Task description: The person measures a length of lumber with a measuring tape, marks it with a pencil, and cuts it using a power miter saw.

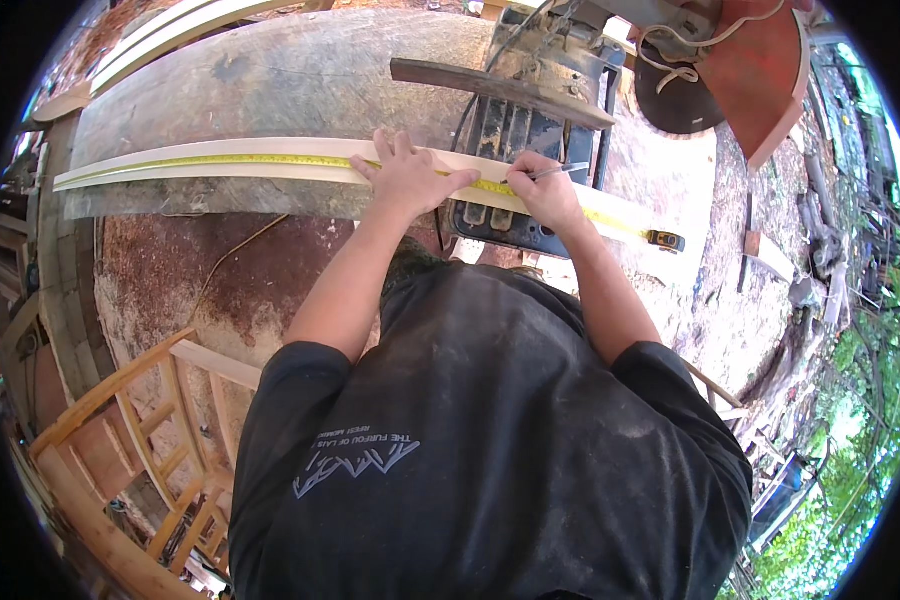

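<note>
The pale wooden strip (220,160) is lying across the worn bench (270,80) with a yellow tape measure (270,159) stretched along it. I'm pressing my left hand (407,176) spread flat on both, while my right hand (545,188) is pinching a pencil (550,172) at the tape. If my left hand is easing off, the tape could be sliding, throwing the mark off.

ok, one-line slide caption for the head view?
Left hand pins a yellow tape on a pale board; right hand marks it with a pencil.
</note>
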Action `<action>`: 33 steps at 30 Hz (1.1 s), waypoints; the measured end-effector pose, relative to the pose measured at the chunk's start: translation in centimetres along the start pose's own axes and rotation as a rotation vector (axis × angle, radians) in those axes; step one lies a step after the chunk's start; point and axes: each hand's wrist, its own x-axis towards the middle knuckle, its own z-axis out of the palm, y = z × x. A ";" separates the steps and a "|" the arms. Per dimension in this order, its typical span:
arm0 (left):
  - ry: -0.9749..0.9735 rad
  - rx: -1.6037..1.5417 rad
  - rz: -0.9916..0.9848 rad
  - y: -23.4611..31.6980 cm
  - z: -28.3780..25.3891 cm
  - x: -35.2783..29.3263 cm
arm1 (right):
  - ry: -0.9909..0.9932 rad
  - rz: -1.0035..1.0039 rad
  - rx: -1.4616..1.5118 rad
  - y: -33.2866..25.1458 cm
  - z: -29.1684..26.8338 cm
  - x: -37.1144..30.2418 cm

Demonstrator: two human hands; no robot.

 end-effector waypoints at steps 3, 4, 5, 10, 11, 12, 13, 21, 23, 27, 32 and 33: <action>0.074 -0.028 0.014 -0.6 1.3 0.6 | 0.003 -0.001 -0.009 -0.5 0.0 -0.1; 0.087 -0.028 0.017 -0.5 1.2 0.6 | -0.008 0.002 -0.030 -0.8 -0.1 -0.3; 0.100 -0.027 0.021 -0.5 1.1 0.5 | -0.006 0.000 -0.031 -1.0 -0.2 -0.4; 0.017 -0.007 0.014 0.1 -0.4 -0.3 | 0.109 -0.356 -0.342 -1.6 -0.7 -2.3; 0.023 -0.008 0.018 -0.1 -0.2 -0.2 | 0.110 -0.362 -0.342 -1.8 -0.8 -3.2; 0.028 -0.008 0.016 -0.4 0.4 0.0 | 0.167 -0.413 -0.308 -2.0 -1.3 -4.4; 0.074 -0.010 0.016 -0.7 1.3 0.4 | 0.223 -0.465 -0.274 -1.9 -1.9 -5.5; 0.024 -0.082 0.043 0.2 -0.7 -1.3 | 0.541 -0.084 -0.951 6.4 -17.5 -11.5; 0.084 -0.084 0.022 0.4 -0.1 -0.9 | 0.242 0.130 -0.669 7.3 -20.0 -11.1; 0.125 -0.019 0.065 0.3 1.0 0.4 | -0.055 0.370 -0.440 9.3 -21.5 -9.7; 0.515 -0.308 0.111 -4.5 2.7 3.4 | -0.117 0.449 -0.468 9.8 -20.9 -9.0; 0.652 -0.424 0.085 -6.9 3.3 4.2 | -0.113 0.449 -0.465 9.6 -20.6 -9.0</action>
